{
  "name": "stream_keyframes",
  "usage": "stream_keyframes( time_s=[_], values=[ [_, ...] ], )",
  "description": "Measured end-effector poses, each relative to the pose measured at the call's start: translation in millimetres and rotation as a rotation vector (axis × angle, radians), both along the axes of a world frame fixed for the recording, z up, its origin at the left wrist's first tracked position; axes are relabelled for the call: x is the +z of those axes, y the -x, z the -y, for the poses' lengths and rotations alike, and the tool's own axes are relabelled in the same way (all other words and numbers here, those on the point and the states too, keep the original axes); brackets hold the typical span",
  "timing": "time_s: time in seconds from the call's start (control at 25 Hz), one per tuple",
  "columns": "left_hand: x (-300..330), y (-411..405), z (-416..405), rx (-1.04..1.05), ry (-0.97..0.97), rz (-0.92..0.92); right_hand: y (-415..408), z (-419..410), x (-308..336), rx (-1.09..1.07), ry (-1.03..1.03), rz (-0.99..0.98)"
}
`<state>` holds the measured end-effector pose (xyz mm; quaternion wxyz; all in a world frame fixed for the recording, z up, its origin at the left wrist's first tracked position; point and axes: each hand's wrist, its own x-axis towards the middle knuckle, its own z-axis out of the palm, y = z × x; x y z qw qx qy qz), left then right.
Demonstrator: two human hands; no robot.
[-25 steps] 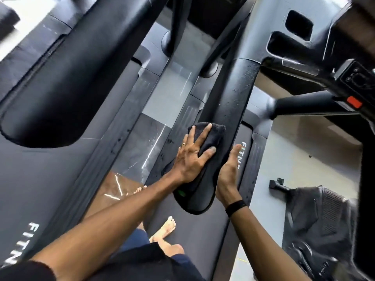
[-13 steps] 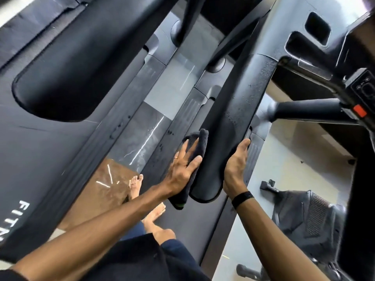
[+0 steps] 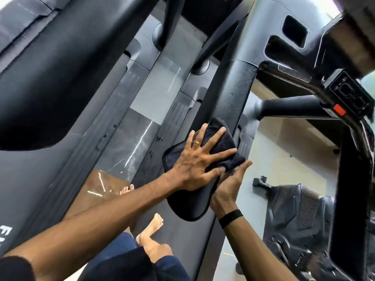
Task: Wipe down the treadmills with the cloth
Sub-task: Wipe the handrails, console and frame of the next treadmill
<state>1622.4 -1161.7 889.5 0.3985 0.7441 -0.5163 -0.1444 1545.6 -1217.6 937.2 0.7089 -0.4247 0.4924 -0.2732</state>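
A dark cloth (image 3: 220,136) lies draped over the black side handrail (image 3: 235,94) of the treadmill in front of me. My left hand (image 3: 199,159) presses flat on the cloth with its fingers spread wide; a ring is on one finger. My right hand (image 3: 230,183) cups the handrail's right edge just below the cloth, its fingertips touching the cloth's lower corner. The rail's rounded end (image 3: 190,207) sticks out below both hands. Droplets speckle the rail above the cloth.
A second treadmill's wide black handrail (image 3: 60,82) fills the left. The console (image 3: 349,94) with a red button juts in at the upper right. Grey floor runs between the machines. My bare feet (image 3: 151,230) stand on the belt below. Black gear (image 3: 294,216) lies on the floor at right.
My left hand has moved the cloth from the rail's left side up onto its top and spread flat. The right hand has stayed on the rail's right edge.
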Motion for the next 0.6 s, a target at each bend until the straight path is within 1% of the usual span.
stream_keyframes(
  time_s=[0.08,0.16,0.28,0.4,0.44,0.48,0.56,0.6],
  values=[
    [7.6,-11.2,25.2,0.035,-0.063,0.004,-0.5,0.9,1.5,0.012,0.048,-0.014],
    [13.6,-22.7,44.9,0.084,-0.111,-0.048,-0.7,0.5,2.6,-0.025,0.082,-0.054],
    [14.4,-35.3,61.1,0.145,-0.101,-0.163,-0.8,3.8,0.3,-0.02,0.08,-0.119],
    [10.3,-38.6,63.4,0.179,-0.092,-0.244,-2.2,2.2,1.3,0.027,0.142,-0.181],
    [7.0,-41.6,64.9,0.207,-0.091,-0.301,-2.8,1.4,1.2,0.048,0.16,-0.197],
    [3.8,-46.8,66.7,0.255,-0.083,-0.394,-2.6,0.5,1.6,0.083,0.175,-0.211],
    [-4.6,-58.8,69.5,0.354,-0.063,-0.634,-1.0,-1.5,2.7,0.146,0.214,-0.273],
    [-11.7,-61.9,69.2,0.375,-0.061,-0.719,0.3,-1.9,0.9,0.165,0.243,-0.302]
  ],
)
